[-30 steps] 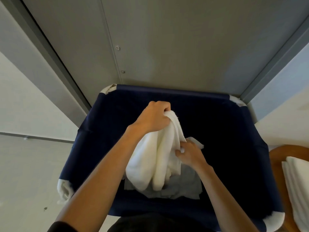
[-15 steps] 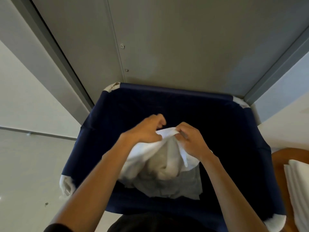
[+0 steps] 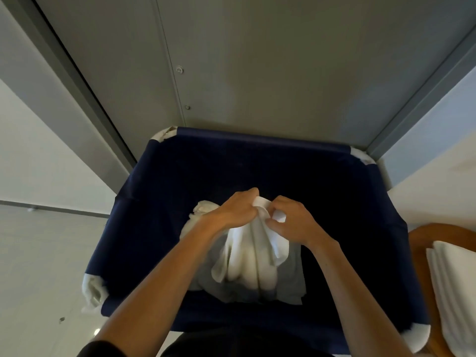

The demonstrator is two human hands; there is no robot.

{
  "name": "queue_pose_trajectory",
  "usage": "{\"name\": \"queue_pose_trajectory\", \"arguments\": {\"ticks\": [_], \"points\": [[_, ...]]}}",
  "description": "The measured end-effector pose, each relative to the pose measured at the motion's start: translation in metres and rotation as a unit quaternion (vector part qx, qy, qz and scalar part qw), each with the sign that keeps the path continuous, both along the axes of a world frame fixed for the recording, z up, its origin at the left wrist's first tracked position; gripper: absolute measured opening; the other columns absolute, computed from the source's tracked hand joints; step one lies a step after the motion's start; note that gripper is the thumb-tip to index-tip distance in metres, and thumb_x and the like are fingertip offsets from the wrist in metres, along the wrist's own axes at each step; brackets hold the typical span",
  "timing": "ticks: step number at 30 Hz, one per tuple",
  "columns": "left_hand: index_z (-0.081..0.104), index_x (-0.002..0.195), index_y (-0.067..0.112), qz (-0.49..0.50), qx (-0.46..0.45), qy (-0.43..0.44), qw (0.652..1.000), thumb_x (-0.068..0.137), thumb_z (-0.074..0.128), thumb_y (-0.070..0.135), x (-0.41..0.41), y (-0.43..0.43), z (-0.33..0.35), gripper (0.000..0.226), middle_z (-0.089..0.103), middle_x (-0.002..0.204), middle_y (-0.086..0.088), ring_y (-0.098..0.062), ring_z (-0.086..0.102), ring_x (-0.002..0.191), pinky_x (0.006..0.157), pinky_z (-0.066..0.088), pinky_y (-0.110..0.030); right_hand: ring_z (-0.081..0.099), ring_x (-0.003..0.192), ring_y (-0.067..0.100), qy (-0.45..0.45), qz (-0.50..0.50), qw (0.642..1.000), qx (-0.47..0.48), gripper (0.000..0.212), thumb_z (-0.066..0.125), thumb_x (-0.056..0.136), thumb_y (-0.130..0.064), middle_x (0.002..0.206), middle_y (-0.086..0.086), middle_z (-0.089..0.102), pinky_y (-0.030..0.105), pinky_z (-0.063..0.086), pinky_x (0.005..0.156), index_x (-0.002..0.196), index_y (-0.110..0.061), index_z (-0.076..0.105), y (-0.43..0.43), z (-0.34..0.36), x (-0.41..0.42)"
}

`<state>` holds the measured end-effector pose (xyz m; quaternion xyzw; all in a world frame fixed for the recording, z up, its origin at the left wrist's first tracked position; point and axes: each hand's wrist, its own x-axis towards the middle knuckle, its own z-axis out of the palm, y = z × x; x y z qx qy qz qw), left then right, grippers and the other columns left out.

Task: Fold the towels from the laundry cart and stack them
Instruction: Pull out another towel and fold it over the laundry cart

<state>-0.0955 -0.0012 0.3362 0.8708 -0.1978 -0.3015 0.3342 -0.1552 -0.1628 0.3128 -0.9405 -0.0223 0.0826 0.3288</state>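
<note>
A white towel [image 3: 247,256] hangs bunched over the dark blue laundry cart [image 3: 257,140]. My left hand [image 3: 234,210] grips its top edge. Close beside it, my right hand [image 3: 291,222] pinches the same edge. The towel's folds drop down between my forearms. Underneath, more pale linen [image 3: 291,287] lies on the cart's bottom. A stack of folded white towels [image 3: 456,287] rests at the right edge of the view.
The folded stack sits on a wooden surface [image 3: 422,243] right of the cart. A grey metal door or panel [image 3: 257,60] rises behind the cart. White padding [image 3: 92,292] wraps the cart's corners. Pale floor [image 3: 38,253] lies to the left.
My left hand came down and my right hand came up to meet it at the towel's top edge. The towel now hangs bunched below both hands.
</note>
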Motion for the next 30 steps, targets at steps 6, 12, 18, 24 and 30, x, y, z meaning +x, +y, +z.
{"name": "queue_pose_trajectory", "arguments": {"ticks": [6, 12, 18, 24, 30], "points": [[0.036, 0.079, 0.015, 0.031, -0.031, -0.004, 0.999, 0.082, 0.046, 0.003, 0.008, 0.003, 0.008, 0.016, 0.044, 0.079, 0.000, -0.014, 0.038, 0.067, 0.060, 0.034, -0.028, 0.041, 0.107, 0.016, 0.019, -0.004, 0.986, -0.166, 0.031, 0.060, 0.085, -0.042, 0.105, -0.009, 0.040, 0.028, 0.028, 0.089, 0.106, -0.019, 0.059, 0.008, -0.020, -0.013], [0.039, 0.082, 0.014, 0.031, -0.019, -0.031, 0.999, 0.082, 0.043, -0.002, 0.014, 0.010, 0.014, 0.016, 0.048, 0.080, -0.002, -0.015, 0.042, 0.069, 0.061, 0.036, -0.030, 0.053, 0.090, 0.025, -0.084, -0.060, 0.982, -0.159, 0.015, 0.059, 0.084, -0.013, 0.096, 0.004, 0.056, 0.034, 0.041, 0.079, 0.094, -0.006, 0.066, 0.016, -0.029, -0.009], [0.042, 0.079, 0.020, 0.023, 0.041, -0.038, 0.998, 0.086, 0.045, 0.002, 0.020, 0.029, -0.001, 0.020, 0.053, 0.086, -0.002, -0.017, 0.048, 0.073, 0.064, 0.041, -0.032, 0.055, 0.080, 0.008, -0.160, -0.053, 0.984, -0.056, 0.012, 0.058, 0.092, -0.008, 0.100, -0.001, 0.058, 0.006, 0.035, 0.070, 0.097, -0.005, 0.068, -0.001, -0.004, -0.004], [0.055, 0.089, 0.018, 0.026, -0.123, 0.042, 0.991, 0.087, 0.055, 0.013, 0.003, 0.015, 0.003, 0.005, 0.059, 0.091, 0.000, -0.013, 0.054, 0.083, 0.078, 0.045, -0.029, 0.055, 0.081, 0.005, -0.131, 0.004, 0.991, 0.006, 0.015, 0.053, 0.091, -0.002, 0.098, -0.012, 0.052, 0.013, 0.044, 0.072, 0.091, -0.007, 0.067, 0.009, 0.013, 0.001], [0.054, 0.087, 0.026, -0.003, -0.100, -0.022, 0.995, 0.093, 0.054, 0.016, 0.004, 0.008, -0.004, 0.012, 0.059, 0.085, 0.007, -0.008, 0.054, 0.076, 0.073, 0.046, -0.024, 0.054, 0.083, 0.002, -0.141, -0.007, 0.990, 0.008, 0.012, 0.053, 0.090, -0.003, 0.101, -0.015, 0.049, 0.010, 0.044, 0.070, 0.087, -0.008, 0.064, 0.005, 0.015, -0.002]]}}
